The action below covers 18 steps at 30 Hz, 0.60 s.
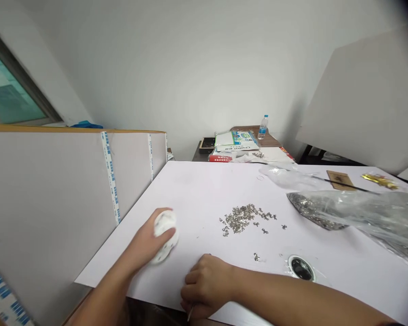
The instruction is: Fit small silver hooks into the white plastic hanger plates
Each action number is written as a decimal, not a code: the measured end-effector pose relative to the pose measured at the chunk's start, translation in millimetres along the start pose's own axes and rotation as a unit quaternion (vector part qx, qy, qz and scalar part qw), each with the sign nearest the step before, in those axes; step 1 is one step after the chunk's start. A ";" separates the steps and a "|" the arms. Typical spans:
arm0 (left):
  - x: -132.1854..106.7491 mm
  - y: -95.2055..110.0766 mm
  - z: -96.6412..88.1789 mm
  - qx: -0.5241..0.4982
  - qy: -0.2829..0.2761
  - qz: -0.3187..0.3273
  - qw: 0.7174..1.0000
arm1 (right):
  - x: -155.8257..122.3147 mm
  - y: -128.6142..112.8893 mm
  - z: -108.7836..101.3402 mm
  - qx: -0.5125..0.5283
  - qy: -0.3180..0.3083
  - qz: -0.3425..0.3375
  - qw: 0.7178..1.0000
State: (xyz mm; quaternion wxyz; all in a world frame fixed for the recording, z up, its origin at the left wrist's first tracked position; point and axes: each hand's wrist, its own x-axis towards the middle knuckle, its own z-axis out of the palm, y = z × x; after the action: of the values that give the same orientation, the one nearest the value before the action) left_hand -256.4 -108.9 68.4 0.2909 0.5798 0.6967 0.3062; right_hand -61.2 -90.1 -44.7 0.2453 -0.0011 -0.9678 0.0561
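On the left side of the white tabletop (190,181), my left hand (146,242) grips a white rounded piece (165,222) with small dark spots, thumb across its front. Its exact kind is unclear. My right hand (209,285) is closed near the front edge, and a thin pale stick (190,312) pokes out below its fingers; the rest is hidden. Beyond the right hand lies a loose pile of small silvery metal pieces (240,218), with a few scattered around it. One small metal piece (256,257) sits apart, nearer my right forearm.
A small round dish (301,268) with dark contents is beside my right forearm. Clear plastic bags (360,210), one holding metal pieces, cover the right side. A low partition (132,172) borders the left. A water bottle (263,127) and packets (236,141) stand at the back.
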 end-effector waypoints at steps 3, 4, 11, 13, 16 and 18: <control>53.2 10.6 37.1 0.054 -0.012 -0.008 0.998 | 0.3 0.9 -0.6 -0.011 0.006 0.004 1.000; 66.5 10.6 47.4 0.072 -0.014 -0.013 0.997 | 0.3 1.2 -0.3 -0.013 0.009 0.006 1.000; 115.7 -5.1 82.8 0.133 0.064 0.012 0.989 | -0.1 4.6 1.7 -0.004 0.036 0.014 0.999; 122.4 -6.1 84.2 0.140 0.096 0.021 0.985 | -0.1 5.6 1.5 -0.001 0.039 0.015 0.999; 113.0 -7.5 73.0 0.149 0.138 0.011 0.979 | -0.3 6.0 1.3 0.004 0.035 0.013 0.999; 87.8 -11.9 55.5 0.138 0.147 0.004 0.980 | -0.8 5.7 1.2 0.006 0.026 0.012 1.000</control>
State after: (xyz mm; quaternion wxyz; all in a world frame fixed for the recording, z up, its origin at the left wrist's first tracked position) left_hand -235.5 -19.0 19.2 0.1016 0.5656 0.7651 0.2905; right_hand -61.2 -84.6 -46.7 0.2696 -0.0131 -0.9607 0.0647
